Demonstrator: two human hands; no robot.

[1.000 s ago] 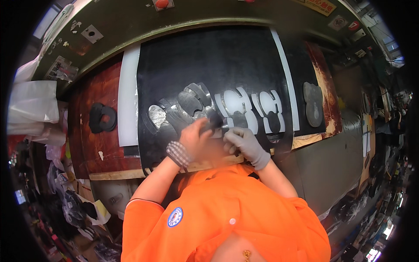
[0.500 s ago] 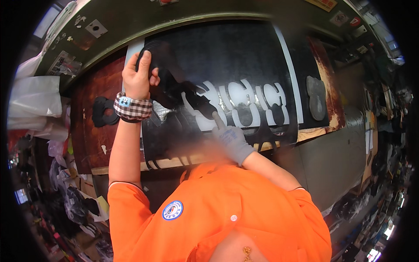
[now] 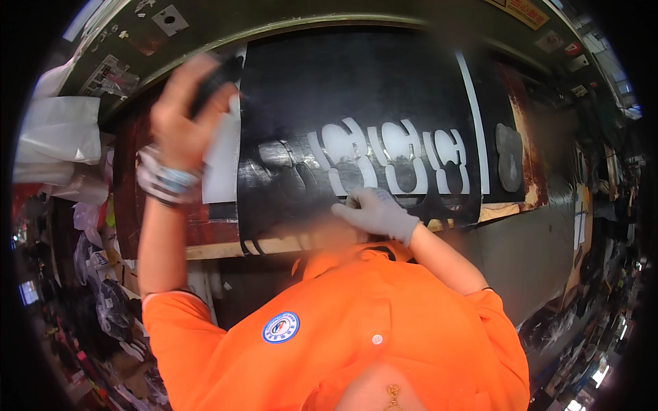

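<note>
My bare left hand (image 3: 184,113), smeared by motion, is raised over the left side of the table. Its fingers are closed round a flat black cut-out piece (image 3: 218,81), whose full outline is blurred. A large black sheet (image 3: 329,79) covers the middle of the table, with sole-shaped cuts in it and white showing through several openings. My right hand (image 3: 375,211), in a grey glove, rests low at the near edge of the sheet, beside the cut shapes. Its fingers are curled in, and whatever they may grip is hidden.
White backing (image 3: 223,164) shows left of the sheet. On the right lies a grey sole-shaped piece (image 3: 508,157). A green machine beam (image 3: 274,27) spans the far side. Clear plastic bags (image 3: 58,137) hang at the left. The table's wooden edge (image 3: 219,250) runs along the near side.
My left hand has moved left with the black cut-out piece, off the sheet. My right hand has drawn nearer to me and curled its pointing finger. The black piece has left the sheet's openings.
</note>
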